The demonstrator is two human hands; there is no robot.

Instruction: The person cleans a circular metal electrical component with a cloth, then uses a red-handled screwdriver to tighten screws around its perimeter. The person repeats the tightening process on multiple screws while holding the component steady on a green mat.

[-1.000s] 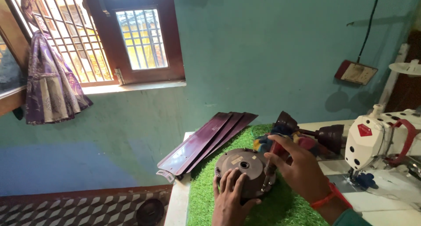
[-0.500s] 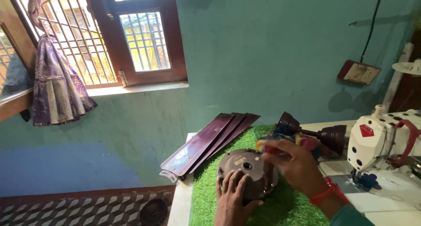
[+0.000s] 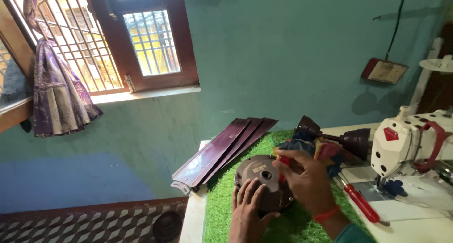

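Note:
A round brown metal motor housing [image 3: 257, 174] lies on a green turf mat [image 3: 222, 210]. My left hand [image 3: 247, 214] rests flat on its near edge, fingers spread, steadying it. My right hand [image 3: 306, 179] is above the housing's right side, fingers closed around a small red-handled tool [image 3: 283, 162] whose tip points down at the housing. The tool's tip is hidden by my fingers.
Three maroon fan blades [image 3: 222, 148] lie stacked at the mat's far left, overhanging the table. A dark downrod with canopy cups [image 3: 339, 139] and coloured cloth [image 3: 325, 151] lie behind. A red-handled screwdriver [image 3: 361, 203] and a white sewing machine [image 3: 415, 144] are on the right.
The view has shifted slightly. My right hand has drawn in over the housing's right side with the red tool; my left hand stays on the housing.

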